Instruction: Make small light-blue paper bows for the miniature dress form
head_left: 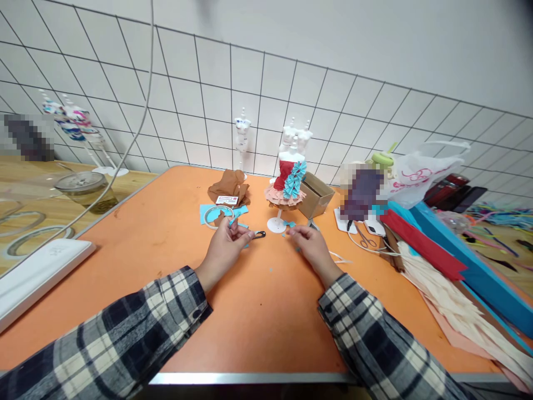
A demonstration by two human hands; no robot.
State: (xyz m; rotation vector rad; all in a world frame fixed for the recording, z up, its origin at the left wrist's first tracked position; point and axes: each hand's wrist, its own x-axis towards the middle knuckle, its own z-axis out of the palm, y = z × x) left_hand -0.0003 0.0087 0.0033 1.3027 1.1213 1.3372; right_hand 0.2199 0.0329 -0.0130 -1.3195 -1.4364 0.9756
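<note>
- Head view, read as a dial centred between my hands with 12 at the wall grid: the dressed form (284, 171) stands upright on its round white base at 12, just beyond my fingers.
- My left fingers (245, 239) pinch a light-blue scrap (233, 221). A black looped piece (260, 234) pokes out beside the thumb; whether I grip it I cannot tell.
- My right fingers (300, 231) are drawn together near the base, toward 1; I cannot tell if anything sits between the tips.
- Done, by my reading: red bodice, blue ruffle (295, 180) running down one side, peach frill with brown beneath. It looks well advanced. The blue scrap in my grasp suggests trimming is unfinished; how much remains I cannot say.
- Edges: the worktop (258, 322) ends in a metal strip at 6. A long white box (50, 272) lies along the 9 o'clock side.
- Room: between my forearms, toward 6, I see only specks, so drawing back looks easiest. Crowding comes from brown paper (229, 189) at 11, a tape roll (207, 218) at 10, a cardboard box (318, 203) at 1 and scissors (368, 241) at 3.
</note>
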